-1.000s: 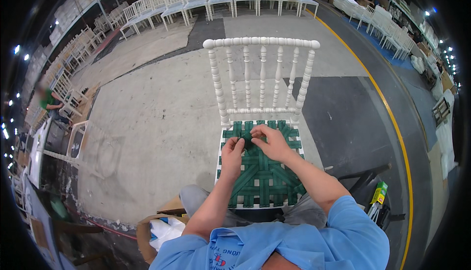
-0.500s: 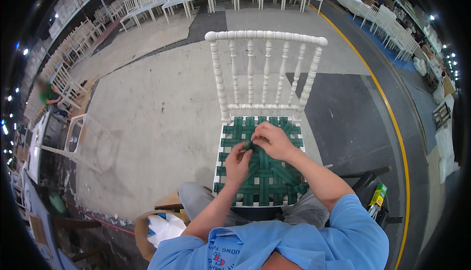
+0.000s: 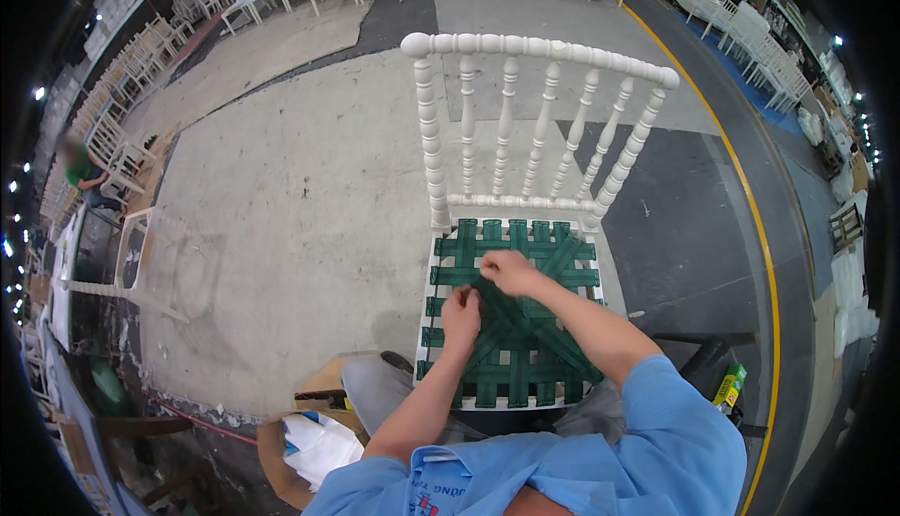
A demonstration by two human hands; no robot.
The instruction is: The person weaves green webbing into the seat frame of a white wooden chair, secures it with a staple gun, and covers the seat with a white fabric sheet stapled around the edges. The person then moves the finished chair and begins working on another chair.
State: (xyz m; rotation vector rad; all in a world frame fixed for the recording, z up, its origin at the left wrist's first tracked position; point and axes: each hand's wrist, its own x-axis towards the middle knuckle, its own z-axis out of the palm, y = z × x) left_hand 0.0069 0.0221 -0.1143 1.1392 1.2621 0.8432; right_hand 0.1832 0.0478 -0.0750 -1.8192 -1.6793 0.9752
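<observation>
Narrow grip on both sides: the left hand (image 3: 460,320) and the right hand (image 3: 513,274) have their fingers drawn in close together, just over dark green webbing (image 3: 518,371); whether either one pinches a strap cannot be told, because the fingertips are tiny and partly blurred. Near each other but apart, with the right one slightly farther forward, they are perhaps set so that both reach the same small area. Directly in front of the person is a white chair (image 3: 525,202), its seat (image 3: 428,291) nearest the lap and its backrest (image 3: 544,45) on the far side, a placing that seems to keep the seat within easy reach and the tall back out of the way. Grey-trousered legs (image 3: 370,389) come up at the front edge, which may help steady it. Seven bead-turned uprights, counting the two outer posts, join a rounded top rail to a thinner lower rail. Flat green straps cross in an open grid with light gaps between, and diagonal bands run over it, one toward the far right corner, others toward the near side. Beyond lies a grey floor (image 3: 272,207); a cardboard box (image 3: 272,464) holding a white bag (image 3: 323,450) sits at lower left.
</observation>
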